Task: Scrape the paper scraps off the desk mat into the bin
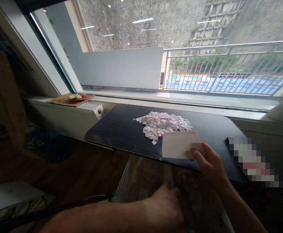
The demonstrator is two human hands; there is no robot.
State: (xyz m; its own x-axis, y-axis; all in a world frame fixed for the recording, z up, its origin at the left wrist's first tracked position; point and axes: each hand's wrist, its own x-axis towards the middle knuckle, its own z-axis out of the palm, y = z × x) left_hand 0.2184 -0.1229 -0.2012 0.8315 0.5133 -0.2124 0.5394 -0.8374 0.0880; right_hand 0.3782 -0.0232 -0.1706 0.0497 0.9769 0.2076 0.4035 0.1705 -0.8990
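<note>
A pile of small pink and white paper scraps (162,124) lies on a dark table top (122,129) by the window. My right hand (210,163) is closed on the near edge of a flat white card (179,145), which rests on the table just in front of the pile. My left hand (164,205) is lower, below the table's front edge, fingers curled on the rim of a clear plastic bag (141,176) that hangs open under the edge.
A white radiator (90,108) stands left of the table, with a cardboard sheet (70,99) carrying small coloured items on the sill. A blurred object (253,160) lies at the table's right end. A white box (10,197) sits on the floor, lower left.
</note>
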